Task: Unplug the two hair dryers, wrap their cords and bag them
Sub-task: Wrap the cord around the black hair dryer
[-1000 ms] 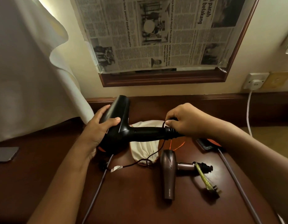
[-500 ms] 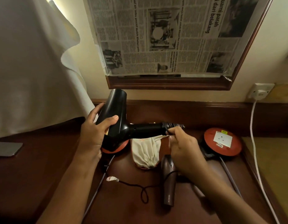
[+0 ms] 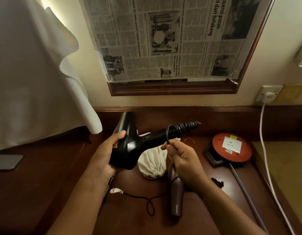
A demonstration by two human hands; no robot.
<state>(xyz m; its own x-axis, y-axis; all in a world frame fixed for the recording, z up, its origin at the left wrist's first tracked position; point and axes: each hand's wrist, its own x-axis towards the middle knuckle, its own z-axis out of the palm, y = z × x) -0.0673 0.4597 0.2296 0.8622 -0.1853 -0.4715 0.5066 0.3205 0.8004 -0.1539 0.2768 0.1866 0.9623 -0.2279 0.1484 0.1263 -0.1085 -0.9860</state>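
Two hair dryers are in view above a dark wooden desk (image 3: 45, 192). At far left a white cloth (image 3: 28, 73) hangs over the desk edge, and a flat grey phone (image 3: 7, 161) lies below it. The left hand (image 3: 107, 152) grips the body of the black hair dryer (image 3: 129, 146), thumb across its upper side, holding it clear of the desk with the handle pointing right and up. One turn of black cord (image 3: 167, 135) runs around that handle near the ribbed collar; the right hand (image 3: 180, 158) pinches this cord between thumb and forefinger just below the handle, remaining fingers curled. More of the cord lies in a loop on the desk, ending at a white tag (image 3: 116, 190). A cream drawstring bag (image 3: 153, 164) lies under the handle. The brown hair dryer (image 3: 176, 192) lies on the desk just right of the bag, partly hidden by the right wrist. Further right sits a red round extension reel (image 3: 231, 147). A white cable (image 3: 265, 158) drops from a wall socket (image 3: 268, 94). Newspaper (image 3: 172, 39) covers a framed panel above.
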